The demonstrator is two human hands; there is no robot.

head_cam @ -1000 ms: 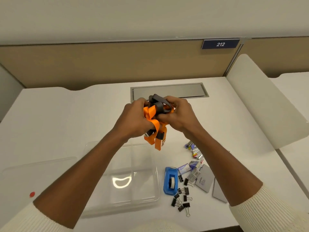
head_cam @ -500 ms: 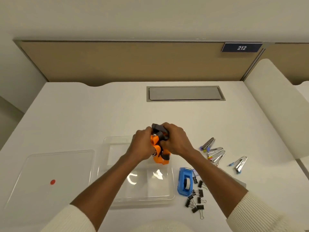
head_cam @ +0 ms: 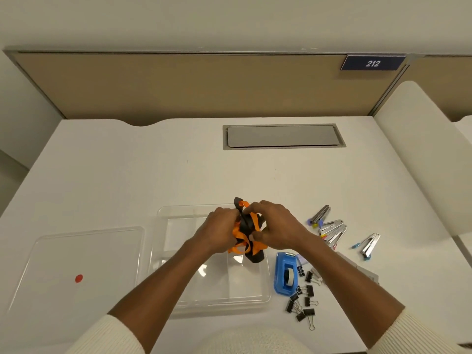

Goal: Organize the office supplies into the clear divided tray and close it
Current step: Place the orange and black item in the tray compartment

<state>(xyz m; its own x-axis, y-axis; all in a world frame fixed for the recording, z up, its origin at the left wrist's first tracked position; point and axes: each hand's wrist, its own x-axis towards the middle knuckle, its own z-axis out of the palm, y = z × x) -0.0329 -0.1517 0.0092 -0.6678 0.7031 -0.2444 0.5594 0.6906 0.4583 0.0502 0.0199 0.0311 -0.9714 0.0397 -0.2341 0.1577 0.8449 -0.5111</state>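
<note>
A smooth white table seen from above. Near its front left corner lies a flat, clear plastic lid with rounded corners and a small round red sticker. Just to its right sits the clear divided tray, a shallow glossy rectangle with low walls splitting it into compartments. Over the tray's far right part, both hands hold a crumpled bundle of lanyards, flat orange ribbon tangled with dark grey strap; the left hand grips its left side and the right hand curls its fingers over the top and right side. Whether the bundle's lower end touches the tray floor cannot be told. Right of the tray stands a blue plastic tape dispenser, with small black binder clips with wire handles scattered beside it towards the front edge. Further right lie slim silver metal clips with coloured tips. A grey rectangular metal hatch is set into the table near its back edge.
</note>
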